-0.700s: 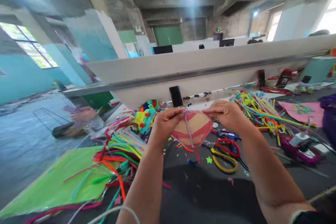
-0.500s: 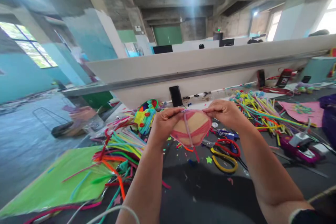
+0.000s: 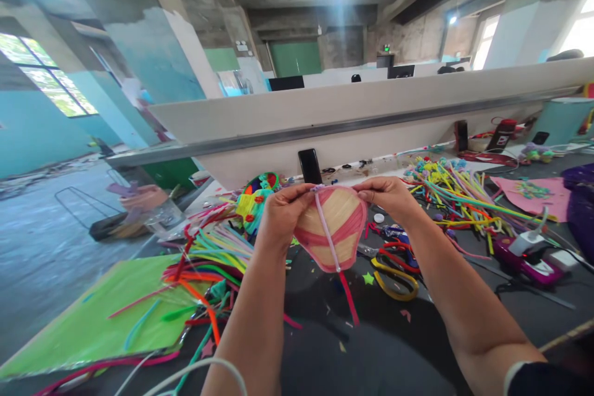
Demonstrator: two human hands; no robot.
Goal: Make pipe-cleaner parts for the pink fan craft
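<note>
Relative to the preceding frame, the pink-edged panel (image 3: pixel 341 205) has tipped more upright, showing a fuller face, and its red stem (image 3: pixel 349 298) now reaches lower. Left hand (image 3: pixel 281 216): thumb and fingers pinch the panel's upper left edge. Right hand (image 3: pixel 394 201): thumb and fingertips pinch the upper right edge. The panel hangs between the two grips, raised above the dark tabletop (image 3: pixel 325 362), a pale strip (image 3: pixel 327 229) running down its middle to the stem. Step in hand, as judged: holding the top edge spread and adjusting or inspecting it. A next move would call for light, even pressure at both corners, the strip kept centred and the thin rim unbent. Beyond the grip, a black phone (image 3: pixel 310 166) leans upright; below and right of it lie red-and-yellow-handled scissors (image 3: pixel 394 297) and, nearer, a green star (image 3: pixel 368 278). Fuzzy craft stems lie in a left bundle (image 3: pixel 227 247), beside the left forearm, and a right bundle (image 3: pixel 457 189), beyond the right hand.
</note>
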